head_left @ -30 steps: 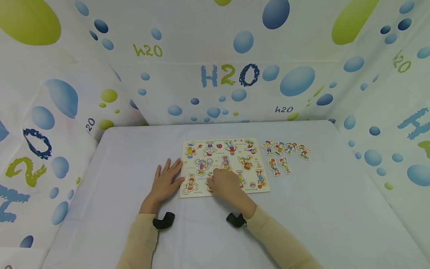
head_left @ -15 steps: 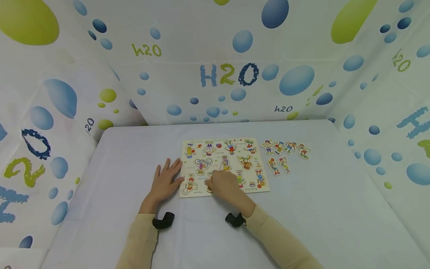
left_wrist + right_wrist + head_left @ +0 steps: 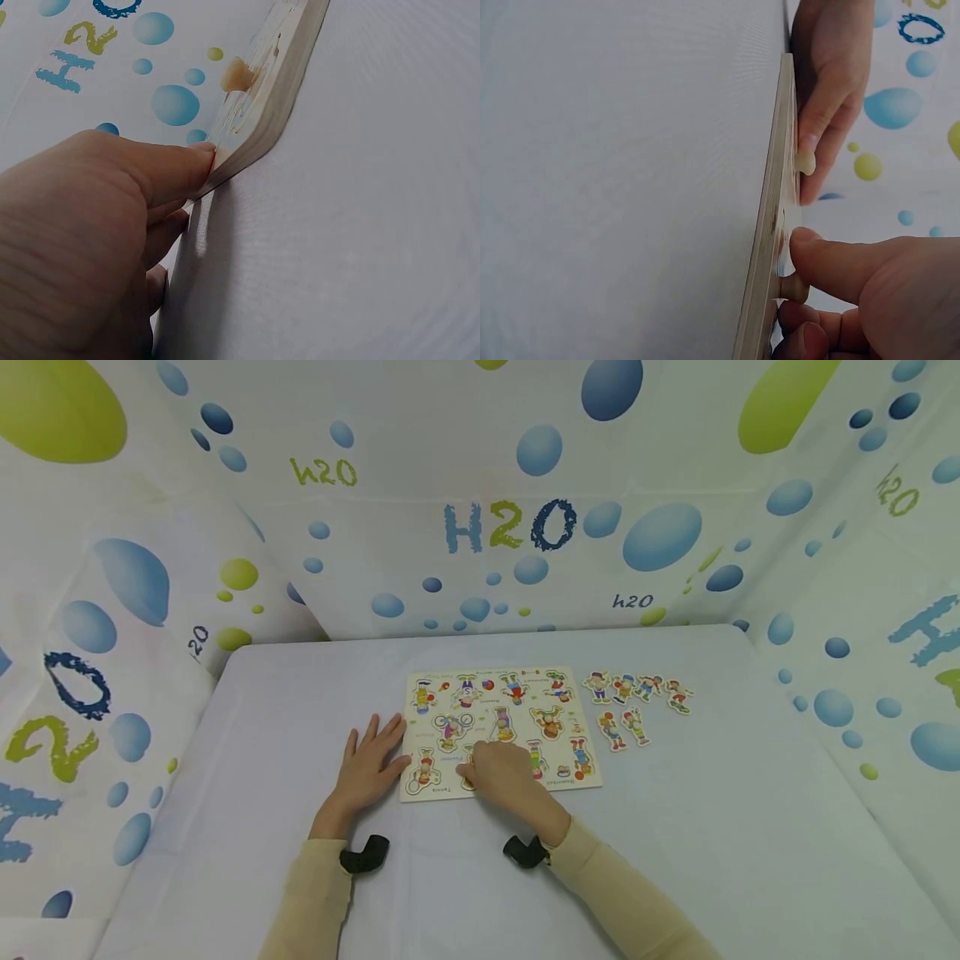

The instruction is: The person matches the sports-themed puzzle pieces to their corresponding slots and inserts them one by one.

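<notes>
A wooden peg puzzle board point(image 3: 420, 725) printed with sports figures lies on the white table. My left hand point(image 3: 367, 764) rests along its left edge, fingers spread; in the left wrist view the thumb point(image 3: 184, 166) touches the board's edge. Over the board's near row, my right hand point(image 3: 510, 772) has curled fingers about a puzzle piece point(image 3: 468, 782), mostly hidden beneath the hand. Seen from the right wrist, a small peg knob point(image 3: 793, 287) stands between the thumb and the curled fingers. Another knob point(image 3: 805, 162) sticks up near the left thumb.
To the right of the board lie several loose figure pieces, among them one at the back point(image 3: 597, 687), one at far right point(image 3: 678, 697) and one nearer point(image 3: 612, 732). A white cloth with blue and green spots point(image 3: 531, 570) hangs behind the table.
My right hand has shifted slightly toward me and left over the same puzzle piece. The left hand and the loose pieces stay put.
</notes>
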`<state>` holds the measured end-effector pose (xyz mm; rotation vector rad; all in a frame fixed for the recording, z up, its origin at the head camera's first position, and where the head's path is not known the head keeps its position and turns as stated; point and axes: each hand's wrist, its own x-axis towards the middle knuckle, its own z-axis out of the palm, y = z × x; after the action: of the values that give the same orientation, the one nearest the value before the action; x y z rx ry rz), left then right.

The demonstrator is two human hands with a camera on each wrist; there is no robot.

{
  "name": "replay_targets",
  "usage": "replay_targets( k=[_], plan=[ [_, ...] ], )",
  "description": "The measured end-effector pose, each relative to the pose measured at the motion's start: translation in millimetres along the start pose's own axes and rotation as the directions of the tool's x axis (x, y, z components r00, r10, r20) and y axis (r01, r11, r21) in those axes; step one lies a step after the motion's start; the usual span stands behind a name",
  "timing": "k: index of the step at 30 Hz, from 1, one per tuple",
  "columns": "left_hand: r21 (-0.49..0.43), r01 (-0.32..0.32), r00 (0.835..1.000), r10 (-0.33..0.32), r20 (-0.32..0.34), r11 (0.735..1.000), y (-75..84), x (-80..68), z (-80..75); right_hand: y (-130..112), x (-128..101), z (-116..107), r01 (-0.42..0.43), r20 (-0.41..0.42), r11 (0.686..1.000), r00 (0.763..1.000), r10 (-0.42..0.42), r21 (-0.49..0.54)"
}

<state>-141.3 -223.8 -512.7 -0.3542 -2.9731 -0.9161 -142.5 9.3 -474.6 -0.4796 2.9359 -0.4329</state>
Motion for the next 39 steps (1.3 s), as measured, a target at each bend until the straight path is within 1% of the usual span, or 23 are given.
replay_targets(
  k=[10,14,19,23,26,29,33,36,39],
  plan=[
    [0.0,0.002,1.0,-0.002,-0.009,1.0,2.1,-0.6,-0.4,0.2,-2.6,-6.2,-0.008,0.023,0.999,1.0,0.008,0.034],
    [-0.001,0.003,1.0,-0.003,-0.009,1.0,2.5,-0.6,-0.8,2.5,-3.0,-6.9,0.002,0.017,0.999,1.0,-0.002,0.052],
    [0.002,0.001,1.0,-0.001,-0.008,1.0,2.6,-0.4,-1.1,11.2,-3.9,-5.9,0.027,-0.019,0.999,0.999,-0.026,0.032],
    [-0.002,-0.002,1.0,0.002,-0.008,1.0,2.4,0.2,-0.9,23.7,-6.3,-16.8,0.024,-0.071,1.0,0.997,-0.023,0.014],
    [-0.004,-0.003,1.0,0.003,-0.005,1.0,2.8,0.3,-1.4,39.5,-7.7,-28.8,0.009,-0.112,1.0,0.994,-0.006,0.022],
    [-0.006,-0.002,1.0,0.002,-0.001,1.0,3.4,0.1,-2.4,59.3,-8.2,-41.7,-0.024,-0.149,0.999,0.988,0.029,0.038],
    [-0.013,-0.004,1.0,0.004,-0.003,1.0,3.9,-0.6,-3.3,91.0,-8.6,-57.2,-0.052,-0.206,0.995,0.976,0.069,0.087],
    [-0.012,-0.008,1.0,0.008,-0.005,1.0,3.5,-1.1,-3.1,117.4,-10.0,-65.7,-0.077,-0.239,0.992,0.966,0.1,0.103],
    [-0.017,-0.006,1.0,0.006,-0.002,1.0,2.6,-1.3,-2.2,141.2,-13.4,-76.0,-0.121,-0.253,0.988,0.957,0.143,0.097]
  ],
)
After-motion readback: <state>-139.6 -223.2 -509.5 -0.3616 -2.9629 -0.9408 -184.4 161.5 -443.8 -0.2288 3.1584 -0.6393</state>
